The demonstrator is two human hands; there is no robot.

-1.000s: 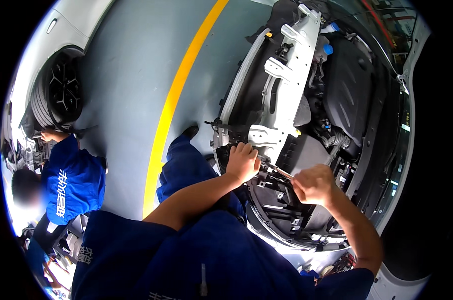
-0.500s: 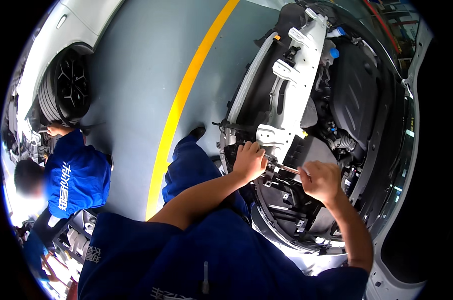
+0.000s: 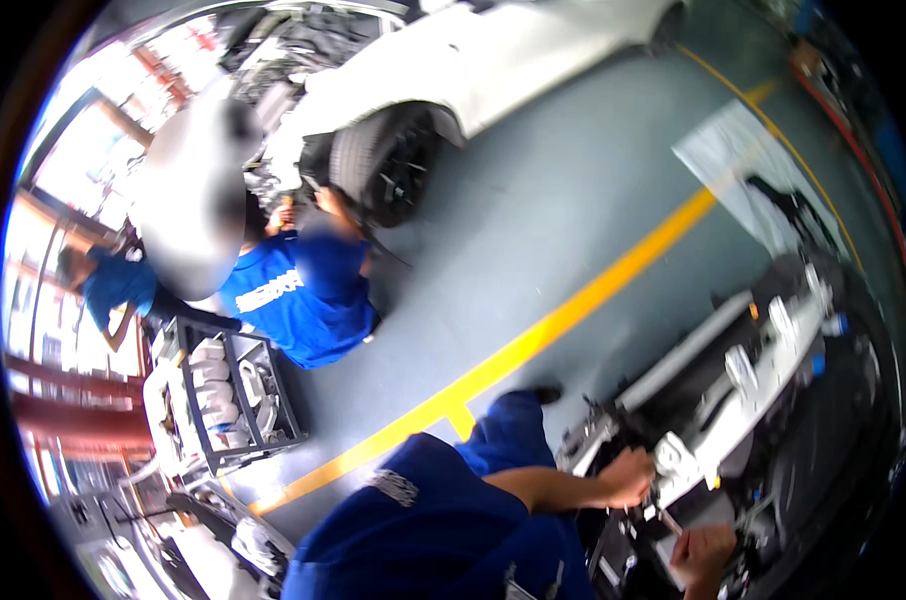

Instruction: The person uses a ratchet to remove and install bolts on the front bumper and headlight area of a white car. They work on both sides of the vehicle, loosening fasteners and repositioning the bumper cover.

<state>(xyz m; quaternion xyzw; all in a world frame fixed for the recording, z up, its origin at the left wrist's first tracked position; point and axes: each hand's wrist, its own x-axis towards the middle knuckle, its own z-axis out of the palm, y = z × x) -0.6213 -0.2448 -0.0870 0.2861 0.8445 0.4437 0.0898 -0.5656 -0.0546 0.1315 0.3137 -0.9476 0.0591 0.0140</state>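
My left hand [image 3: 630, 478] is closed at the near end of a white metal crossmember [image 3: 735, 415], in the open front of a car. Its fingers curl over something too blurred to make out. Nearer to me, my right hand [image 3: 703, 552] is wrapped round the handle of a slim metal hand tool [image 3: 670, 521]. The tool reaches from that fist toward the left hand, where its far end is hidden. Dark engine-bay parts lie beneath and beside both hands.
A co-worker in a blue shirt [image 3: 298, 300] crouches by the wheel [image 3: 403, 170] of a white car [image 3: 543, 65]. Another person [image 3: 123, 285] is farther left. A black-framed cart [image 3: 298, 432] holds white parts. A yellow floor line [image 3: 543, 340] crosses between; a whitish sheet [image 3: 733, 150] lies beyond.
The view has swung left, so the engine bay now sits at lower right and more of the workshop shows. Both hands stay at the crossmember's near end, the right still on the tool.
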